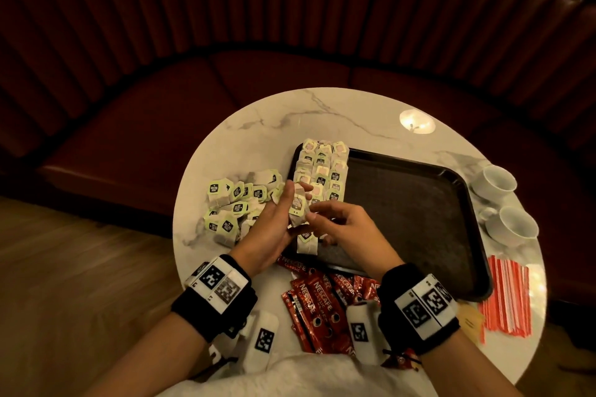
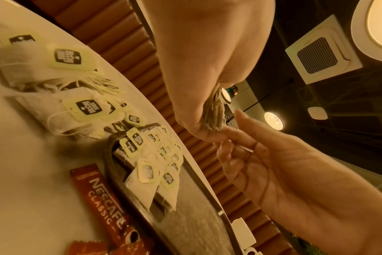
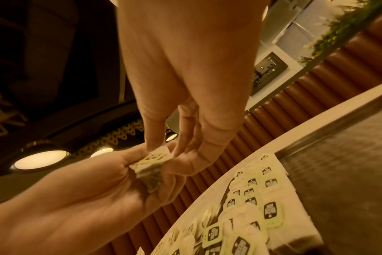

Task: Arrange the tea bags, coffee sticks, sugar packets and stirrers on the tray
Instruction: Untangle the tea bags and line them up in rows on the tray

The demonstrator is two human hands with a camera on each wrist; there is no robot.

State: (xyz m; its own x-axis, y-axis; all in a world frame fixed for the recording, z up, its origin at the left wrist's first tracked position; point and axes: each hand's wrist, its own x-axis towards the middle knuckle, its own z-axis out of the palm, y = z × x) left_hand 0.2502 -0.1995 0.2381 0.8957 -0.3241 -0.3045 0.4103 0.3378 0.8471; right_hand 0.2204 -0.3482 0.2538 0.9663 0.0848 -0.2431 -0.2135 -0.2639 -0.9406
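A dark red booth seat [image 1: 200, 106] curved round the far side of a round marble surface [image 1: 258, 126], whose far part lay bare. On it sat a dark rectangular tray [image 1: 419, 203]; most of its floor, from the middle to the right rim, was uncovered, while rows of tea bags [image 1: 324, 171] lined its left end, close against the left rim. A loose heap of tea bags [image 1: 238, 203] lay on the surface just left of the tray. Red coffee sticks [image 1: 319, 303] were scattered at the near edge, between the wrists, and one touched the tray's near rim. Orange-and-white stirrers [image 1: 508, 296] lay in a bundle near the tray's near right corner, close to the surface's edge, and two white cups [image 1: 506, 200] stood beyond the tray's right rim. Above the tray's near left corner, the left hand [image 1: 274, 229] was turned palm inward, its thumb and fingers curled around a small stack of tea bags [image 1: 298, 206] held upright. The right hand [image 1: 342, 226] reached across from the right, its thumb and forefinger pinching the edge of that same stack, the other fingers loosely bent.
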